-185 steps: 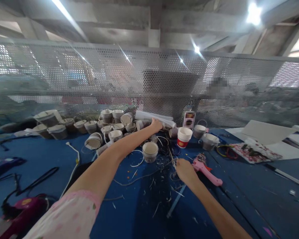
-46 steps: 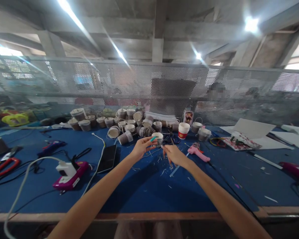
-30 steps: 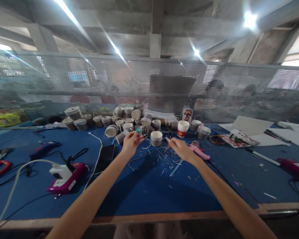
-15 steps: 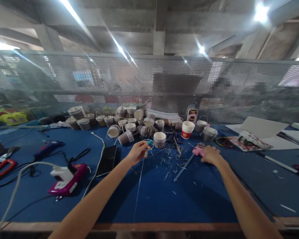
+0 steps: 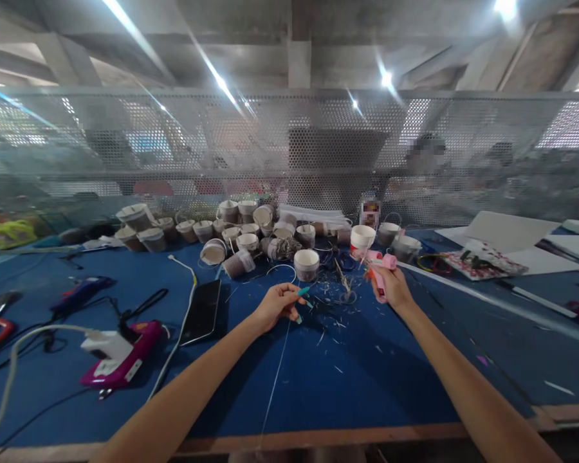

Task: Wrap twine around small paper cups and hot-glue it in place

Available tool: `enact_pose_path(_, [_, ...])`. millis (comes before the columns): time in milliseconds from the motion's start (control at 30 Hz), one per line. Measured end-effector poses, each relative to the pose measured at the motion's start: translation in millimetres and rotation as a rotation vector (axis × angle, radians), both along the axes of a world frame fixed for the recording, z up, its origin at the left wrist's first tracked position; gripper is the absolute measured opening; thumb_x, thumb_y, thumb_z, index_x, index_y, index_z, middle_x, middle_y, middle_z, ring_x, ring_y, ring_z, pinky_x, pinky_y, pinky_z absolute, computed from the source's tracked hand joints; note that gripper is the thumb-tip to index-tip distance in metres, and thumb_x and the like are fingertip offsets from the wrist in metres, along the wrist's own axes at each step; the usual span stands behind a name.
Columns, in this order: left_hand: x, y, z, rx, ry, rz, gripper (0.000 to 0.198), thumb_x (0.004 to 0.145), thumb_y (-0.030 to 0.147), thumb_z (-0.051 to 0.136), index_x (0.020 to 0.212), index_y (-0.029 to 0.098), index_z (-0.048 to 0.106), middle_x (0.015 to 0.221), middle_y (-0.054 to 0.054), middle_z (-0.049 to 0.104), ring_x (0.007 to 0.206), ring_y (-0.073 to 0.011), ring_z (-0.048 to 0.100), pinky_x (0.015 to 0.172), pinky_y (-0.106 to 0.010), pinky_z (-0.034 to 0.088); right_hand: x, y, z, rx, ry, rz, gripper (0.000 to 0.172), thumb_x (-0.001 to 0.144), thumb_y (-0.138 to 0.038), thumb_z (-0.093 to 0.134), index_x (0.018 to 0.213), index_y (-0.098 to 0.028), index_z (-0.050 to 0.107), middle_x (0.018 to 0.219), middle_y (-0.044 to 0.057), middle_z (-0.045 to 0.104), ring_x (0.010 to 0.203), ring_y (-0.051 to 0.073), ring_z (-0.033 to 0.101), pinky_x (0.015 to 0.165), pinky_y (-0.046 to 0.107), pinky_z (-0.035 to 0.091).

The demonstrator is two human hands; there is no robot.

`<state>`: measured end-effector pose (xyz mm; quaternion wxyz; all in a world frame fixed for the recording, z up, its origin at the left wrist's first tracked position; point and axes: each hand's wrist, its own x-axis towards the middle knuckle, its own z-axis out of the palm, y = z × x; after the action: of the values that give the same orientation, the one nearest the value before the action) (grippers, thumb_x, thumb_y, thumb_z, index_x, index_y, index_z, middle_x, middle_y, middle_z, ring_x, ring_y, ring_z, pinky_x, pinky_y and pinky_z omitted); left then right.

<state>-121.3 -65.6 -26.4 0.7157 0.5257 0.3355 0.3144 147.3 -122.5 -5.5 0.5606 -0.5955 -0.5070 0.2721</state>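
Note:
My right hand (image 5: pixel 396 289) is wrapped round a pink glue gun (image 5: pixel 380 273), lifted off the table with its nozzle pointing left. A long translucent glue stick (image 5: pixel 463 286) runs out of the gun's back to the right. My left hand (image 5: pixel 282 303), with long teal nails, hovers over the blue table; its fingers are loosely bent and apart, and I see nothing between them. Just beyond it stands a small whitish cup (image 5: pixel 307 265), with a thin pale loop (image 5: pixel 280 269) beside its left side. Behind the gun's nozzle is a red-and-white paper cup (image 5: pixel 362 237).
Many small grey buckets (image 5: pixel 248 241) crowd the back. On the left are a phone (image 5: pixel 202 311), a purple power strip (image 5: pixel 123 357) with cables, and a blue glue gun (image 5: pixel 83 292). Fibre scraps (image 5: pixel 343 292) litter the middle; papers (image 5: pixel 509 231) lie at right.
My right hand has picked up the pink glue gun, raised it and turned it leftward. My left hand has let go of the pale loop and moved slightly right and nearer me.

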Motion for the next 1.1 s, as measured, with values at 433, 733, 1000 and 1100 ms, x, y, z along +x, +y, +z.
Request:
enact_pose_path(433, [7, -7, -4.6, 0.008, 0.007, -0.057, 0.032, 0.065, 0.036, 0.069, 0.077, 0.013, 0.05, 0.073, -0.005, 0.067, 0.036, -0.0085, 0.056, 0.036, -0.018, 0.046, -49, -5, -17.0, -0.131, 0.498, 0.393, 0.028, 0.064, -0.036, 0.048, 0.052, -0.012, 0.058, 0.04, 0.006, 0.057, 0.022, 0.009, 0.038, 0.02, 0.02, 0.028])
enact_pose_path(733, [9, -11, 3.4, -0.004, 0.03, -0.045, 0.033, 0.063, 0.036, 0.07, 0.074, 0.013, 0.049, 0.069, -0.004, 0.067, 0.035, -0.0081, 0.055, 0.034, -0.018, 0.045, -52, -4, -16.7, -0.194, 0.509, 0.402, 0.028, 0.064, -0.036, 0.048, 0.049, -0.013, 0.055, 0.041, 0.005, 0.058, 0.022, 0.008, 0.038, 0.019, 0.019, 0.027])
enact_pose_path(1000, [9, -8, -1.1, 0.002, 0.022, -0.052, 0.031, 0.065, 0.035, 0.069, 0.076, 0.014, 0.049, 0.071, -0.004, 0.067, 0.036, -0.0087, 0.056, 0.035, -0.019, 0.046, -53, -3, -17.9, -0.173, 0.529, 0.384, 0.027, 0.062, -0.035, 0.049, 0.049, -0.013, 0.055, 0.041, 0.005, 0.058, 0.021, 0.008, 0.038, 0.019, 0.017, 0.027])
enact_pose_path(1100, [9, -8, -0.9, -0.008, 0.014, -0.05, 0.032, 0.064, 0.035, 0.07, 0.076, 0.013, 0.049, 0.07, -0.004, 0.067, 0.036, -0.0089, 0.056, 0.035, -0.019, 0.046, -53, -3, -17.8, -0.169, 0.525, 0.376, 0.027, 0.063, -0.035, 0.049, 0.048, -0.013, 0.055, 0.04, 0.005, 0.058, 0.021, 0.008, 0.038, 0.019, 0.017, 0.026])
